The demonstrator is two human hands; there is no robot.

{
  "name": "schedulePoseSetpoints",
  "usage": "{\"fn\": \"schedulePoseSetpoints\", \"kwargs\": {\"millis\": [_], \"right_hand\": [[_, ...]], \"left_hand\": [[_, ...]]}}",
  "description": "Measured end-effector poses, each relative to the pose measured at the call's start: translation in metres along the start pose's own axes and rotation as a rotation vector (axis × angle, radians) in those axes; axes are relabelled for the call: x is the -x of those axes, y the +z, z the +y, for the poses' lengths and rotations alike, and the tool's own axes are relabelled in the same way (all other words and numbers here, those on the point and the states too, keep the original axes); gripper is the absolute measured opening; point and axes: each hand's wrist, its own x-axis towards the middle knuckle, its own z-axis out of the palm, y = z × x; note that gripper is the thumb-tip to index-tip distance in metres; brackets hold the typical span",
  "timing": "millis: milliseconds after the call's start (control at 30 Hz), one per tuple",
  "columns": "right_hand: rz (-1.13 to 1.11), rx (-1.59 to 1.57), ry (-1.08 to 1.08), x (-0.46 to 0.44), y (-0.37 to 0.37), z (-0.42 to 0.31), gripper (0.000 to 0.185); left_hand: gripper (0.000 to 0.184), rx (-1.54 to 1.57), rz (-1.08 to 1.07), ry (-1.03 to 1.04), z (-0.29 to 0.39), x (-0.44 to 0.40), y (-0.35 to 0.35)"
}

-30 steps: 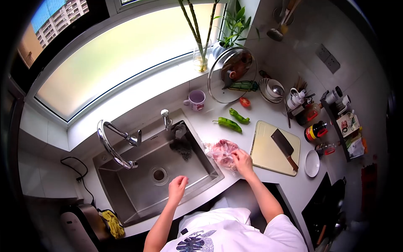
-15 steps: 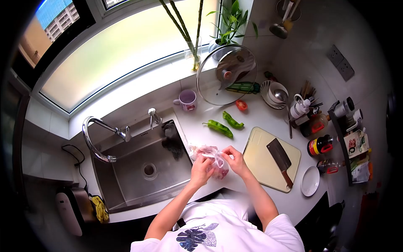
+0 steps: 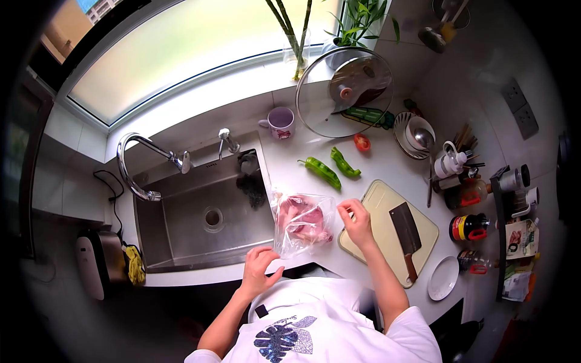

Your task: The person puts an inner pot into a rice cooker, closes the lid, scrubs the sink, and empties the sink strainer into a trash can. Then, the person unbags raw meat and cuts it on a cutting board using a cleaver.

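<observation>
A clear plastic bag (image 3: 283, 242) with pink raw meat (image 3: 302, 219) inside lies on the counter, just right of the sink. Its top is loose and spread out. My left hand (image 3: 260, 270) is off the bag's lower left corner, fingers apart and nothing held. Beside the bag's right edge is my right hand (image 3: 356, 222), fingers bent and slightly apart, with nothing visible in them. Right of that hand, a cleaver (image 3: 404, 228) rests on a cream cutting board (image 3: 378, 202). Two green peppers (image 3: 322, 172) lie beyond the bag.
The steel sink (image 3: 181, 236) with its faucet (image 3: 139, 145) is on the left. Behind are a purple mug (image 3: 280, 124), a glass lid (image 3: 302, 115) and a cut tomato (image 3: 362, 142). Bowls (image 3: 417, 133), sauce bottles (image 3: 469, 227) and a white plate (image 3: 443, 278) line the right.
The bag's gathered top has come loose and the bag now lies spread. Both hands have let go: the left moved down and left, the right stays near the right edge. The view shifted slightly.
</observation>
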Motion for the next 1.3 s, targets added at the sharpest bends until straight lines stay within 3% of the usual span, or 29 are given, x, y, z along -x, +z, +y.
{"fn": "schedulePoseSetpoints", "kwargs": {"millis": [67,100,167,233,267,333,367,400,467,533,567,600,667,700,767,867,900,933,1067,1133,1200,1267,1300], "right_hand": [[-0.249,-0.039,-0.130,0.007,0.009,-0.029,0.006],[-0.251,-0.042,-0.130,0.009,0.021,-0.031,0.006],[-0.371,0.109,-0.445,0.012,0.044,-0.023,0.011],[-0.388,0.275,-0.497,0.020,0.052,-0.014,0.012],[-0.402,0.442,-0.547,0.028,0.055,-0.010,0.013],[-0.392,0.459,-0.520,0.044,0.052,-0.012,0.016],[-0.513,0.498,-0.403,0.054,0.046,-0.014,0.020],[-0.632,0.535,-0.283,0.063,0.042,-0.013,0.023],[-0.557,0.523,-0.334,0.077,0.041,-0.009,0.031],[-0.605,0.576,-0.222,0.084,0.039,-0.016,0.029],[-0.604,0.573,-0.214,0.085,0.038,-0.020,0.029],[-0.571,0.541,-0.243,0.083,0.037,-0.026,0.026],[-0.539,0.507,-0.267,0.080,0.038,-0.030,0.024],[-0.472,0.449,-0.332,0.078,0.040,-0.029,0.022],[-0.407,0.388,-0.397,0.076,0.043,-0.027,0.021],[-0.378,0.423,-0.463,0.075,0.047,-0.017,0.020],[-0.359,0.482,-0.426,0.076,0.046,-0.016,0.020],[-0.340,0.542,-0.391,0.076,0.047,-0.015,0.020],[-0.328,0.445,-0.448,0.068,0.049,-0.028,0.018],[-0.288,0.391,-0.418,0.064,0.056,-0.036,0.017],[-0.313,0.435,-0.360,0.064,0.063,-0.031,0.018],[-0.338,0.480,-0.306,0.060,0.070,-0.024,0.019],[-0.360,0.525,-0.267,0.057,0.073,-0.020,0.020]], "left_hand": [[0.021,0.018,-0.011,0.005,0.005,-0.018,0.000],[0.019,0.074,-0.005,0.054,0.005,-0.030,0.007],[0.018,0.127,0.001,0.106,0.001,-0.051,0.024],[0.013,0.106,-0.277,0.121,-0.004,-0.062,0.035],[0.013,0.104,-0.281,0.120,-0.006,-0.061,0.036],[0.006,-0.134,-0.612,-0.022,-0.008,-0.061,0.035],[0.006,-0.135,-0.619,-0.016,-0.017,-0.053,0.041],[0.007,-0.194,-0.576,0.024,-0.033,-0.041,0.050],[0.007,-0.248,-0.540,0.071,-0.040,-0.034,0.057],[0.014,-0.324,-0.380,-0.165,-0.036,-0.038,0.057],[0.027,-0.320,-0.358,-0.257,-0.036,-0.044,0.057],[0.027,-0.320,-0.365,-0.254,-0.035,-0.052,0.055],[0.041,-0.262,-0.076,-0.397,-0.032,-0.068,0.051],[0.041,-0.262,-0.080,-0.397,-0.037,-0.075,0.051],[0.046,0.045,0.158,-0.394,-0.056,-0.085,0.050],[0.034,0.069,0.042,-0.414,-0.087,-0.099,0.041],[0.022,0.055,0.120,-0.375,-0.086,-0.103,0.036],[0.022,0.054,0.125,-0.380,-0.083,-0.105,0.029],[0.020,0.265,0.121,-0.620,-0.055,-0.109,-0.006],[0.019,0.399,0.381,-0.627,-0.037,-0.109,-0.018],[0.016,0.393,0.477,-0.594,-0.023,-0.109,-0.018],[0.018,0.401,0.248,-0.314,-0.021,-0.102,-0.004],[0.018,0.401,0.251,-0.316,-0.021,-0.098,0.005]]}}
